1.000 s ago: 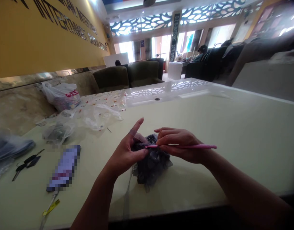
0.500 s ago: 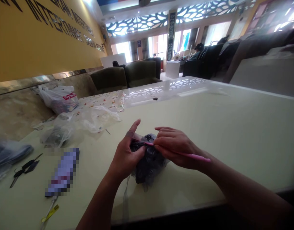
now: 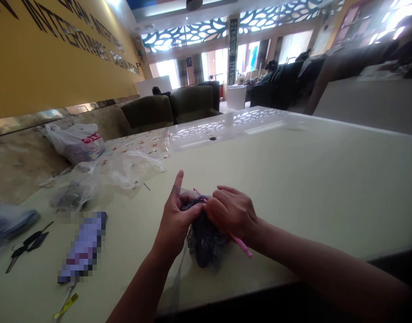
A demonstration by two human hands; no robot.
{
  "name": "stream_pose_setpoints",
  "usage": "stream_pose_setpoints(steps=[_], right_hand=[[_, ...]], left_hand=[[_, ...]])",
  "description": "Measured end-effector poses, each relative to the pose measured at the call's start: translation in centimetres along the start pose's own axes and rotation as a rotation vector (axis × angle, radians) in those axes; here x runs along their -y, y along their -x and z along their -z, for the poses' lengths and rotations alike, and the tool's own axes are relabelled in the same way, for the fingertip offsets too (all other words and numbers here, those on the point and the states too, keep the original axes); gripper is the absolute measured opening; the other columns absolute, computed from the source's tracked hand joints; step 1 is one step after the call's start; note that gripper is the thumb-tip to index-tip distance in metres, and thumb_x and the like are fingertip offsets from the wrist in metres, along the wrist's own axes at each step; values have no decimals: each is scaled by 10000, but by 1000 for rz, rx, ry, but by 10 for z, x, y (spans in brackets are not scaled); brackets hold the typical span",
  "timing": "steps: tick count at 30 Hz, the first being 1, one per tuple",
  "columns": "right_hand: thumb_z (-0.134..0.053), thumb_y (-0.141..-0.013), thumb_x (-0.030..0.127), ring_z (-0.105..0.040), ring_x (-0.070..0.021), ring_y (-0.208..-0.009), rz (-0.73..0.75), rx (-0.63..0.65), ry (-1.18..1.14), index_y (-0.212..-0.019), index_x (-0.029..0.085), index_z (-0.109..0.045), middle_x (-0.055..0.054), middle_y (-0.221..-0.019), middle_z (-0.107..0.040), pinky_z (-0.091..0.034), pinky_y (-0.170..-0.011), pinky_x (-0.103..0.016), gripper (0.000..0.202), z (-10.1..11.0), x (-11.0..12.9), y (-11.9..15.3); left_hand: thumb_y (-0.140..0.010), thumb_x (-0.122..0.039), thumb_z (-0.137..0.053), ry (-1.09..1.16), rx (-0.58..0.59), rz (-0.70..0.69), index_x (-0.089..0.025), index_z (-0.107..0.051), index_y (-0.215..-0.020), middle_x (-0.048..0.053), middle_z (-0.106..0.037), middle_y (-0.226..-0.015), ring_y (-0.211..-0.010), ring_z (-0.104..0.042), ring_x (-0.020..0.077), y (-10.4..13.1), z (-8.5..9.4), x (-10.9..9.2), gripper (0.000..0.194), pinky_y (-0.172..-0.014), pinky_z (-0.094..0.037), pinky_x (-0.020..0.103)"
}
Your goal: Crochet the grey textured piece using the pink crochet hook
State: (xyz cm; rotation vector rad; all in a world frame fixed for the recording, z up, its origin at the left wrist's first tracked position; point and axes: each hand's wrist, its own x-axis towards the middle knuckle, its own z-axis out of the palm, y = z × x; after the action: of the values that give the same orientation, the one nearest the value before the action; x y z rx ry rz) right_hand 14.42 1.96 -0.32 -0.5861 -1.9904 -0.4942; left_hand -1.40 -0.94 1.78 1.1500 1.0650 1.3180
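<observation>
A pink crochet hook is gripped in my right hand; its tip shows above the dark grey crochet work. Thumb and fingers of my left hand pinch the top edge of that piece, while the index finger points up with a thin translucent grey strand over it. The same flat strand trails down from the left hand toward the table's front edge. Both hands meet just above the table, and the fingers partly hide the stitches.
On the left lie keys, a pixelated purple item with a white cable, and clear plastic bags. A white carrier bag stands by the wall. Dark green chairs stand beyond the pale table.
My right hand has turned, swinging the hook's handle end down and toward me, and its tip now pokes up past the work. The view has shifted slightly.
</observation>
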Motion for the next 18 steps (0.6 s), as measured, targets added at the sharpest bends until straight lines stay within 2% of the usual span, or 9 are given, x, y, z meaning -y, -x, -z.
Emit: stream_pose_setpoints(steps=[2,4,7,10,14,18], right_hand=[[-516,-937,117,-282,-119,-532,-3,-21,-14,-615,209,-392,47,-565,-359,-363,-553,-253,358,2,2,1],[-519,-959,152,-320,-116,-535,17,-36,-39,-650,207,-424,47,-571,-388,-382,-565,-255,328,4,0,2],[-504,-988,207,-401,-116,-556,102,-38,-138,-716,200,-475,37,-600,-455,-460,-640,-269,274,7,-6,2],[-475,-1017,294,-452,-110,-565,172,1,-267,-749,197,-505,27,-626,-499,-484,-651,-262,287,7,-16,2],[-514,-1002,347,-487,-100,-565,152,104,-317,-767,193,-567,23,-644,-530,-476,-634,-245,286,10,-25,0],[-538,-980,276,-511,-100,-575,71,173,-393,-705,185,-581,10,-642,-545,-441,-601,-237,292,16,-28,-4]], left_hand=[[-714,-146,-778,195,73,127,-321,-232,-1568,-47,-628,-803,-744,-595,101,-1,2,-2,1029,-808,-451,257],[-702,-109,-775,311,148,217,-332,-227,-1567,-42,-633,-813,-711,-603,88,-2,5,-4,1048,-763,-454,235],[-717,-84,-758,398,287,281,-325,-217,-1570,-29,-650,-820,-693,-616,80,-2,8,-4,1039,-728,-460,208],[-743,-78,-740,424,397,301,-327,-194,-1575,-22,-669,-806,-680,-625,79,-3,13,-2,1026,-709,-463,192],[-759,-76,-731,413,429,291,-362,-149,-1575,-10,-696,-827,-699,-655,100,-5,21,-1,1042,-703,-475,204],[-768,-77,-724,406,408,261,-395,-152,-1568,0,-705,-858,-744,-668,125,-7,28,-3,1033,-727,-488,238]])
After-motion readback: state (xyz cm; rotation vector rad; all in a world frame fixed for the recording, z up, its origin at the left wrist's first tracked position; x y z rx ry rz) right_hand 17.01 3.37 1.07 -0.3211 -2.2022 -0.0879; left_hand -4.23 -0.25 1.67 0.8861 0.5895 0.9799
